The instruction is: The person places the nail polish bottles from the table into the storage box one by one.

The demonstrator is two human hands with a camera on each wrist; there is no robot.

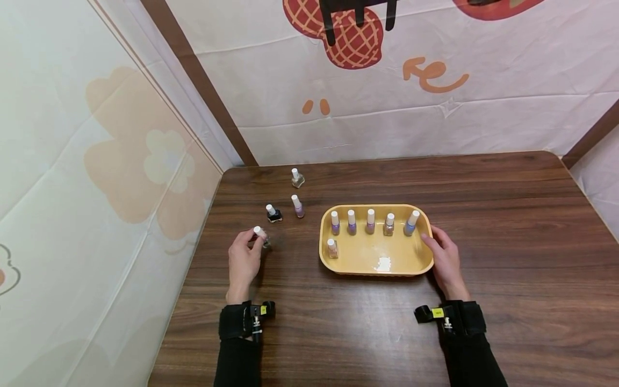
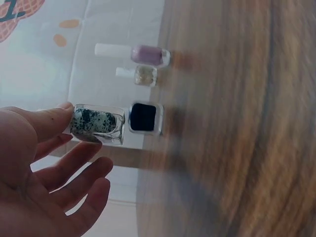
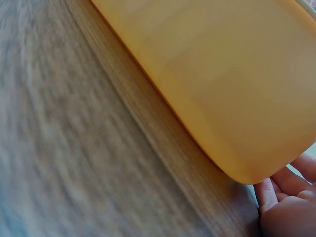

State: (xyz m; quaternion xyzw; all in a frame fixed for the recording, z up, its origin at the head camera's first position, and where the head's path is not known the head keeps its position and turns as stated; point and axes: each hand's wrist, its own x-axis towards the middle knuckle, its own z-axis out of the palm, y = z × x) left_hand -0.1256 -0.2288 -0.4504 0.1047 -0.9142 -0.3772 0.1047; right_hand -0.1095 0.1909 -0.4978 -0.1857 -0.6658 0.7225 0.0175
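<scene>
My left hand [image 1: 244, 263] pinches a nail polish bottle by its white cap. In the left wrist view that nail polish bottle [image 2: 96, 121] shows dark green and white speckles inside clear glass, with the other fingers spread below it. Close beyond it stands a black nail polish bottle [image 1: 274, 216]. At its right end, a yellow tray [image 1: 358, 262] is gripped by my right hand [image 1: 447, 263], the thumb over the rim. Inside the tray, several nail polish bottles form a row along the far side, and a peach nail polish bottle [image 1: 332, 249] stands at the near left.
A mauve nail polish bottle [image 1: 299, 208] and a glittery clear nail polish bottle [image 1: 297, 180] stand farther back on the wooden table [image 1: 338, 333]. A patterned cloth wall [image 1: 387, 129] runs behind the table, and another printed panel [image 1: 96, 242] borders its left side.
</scene>
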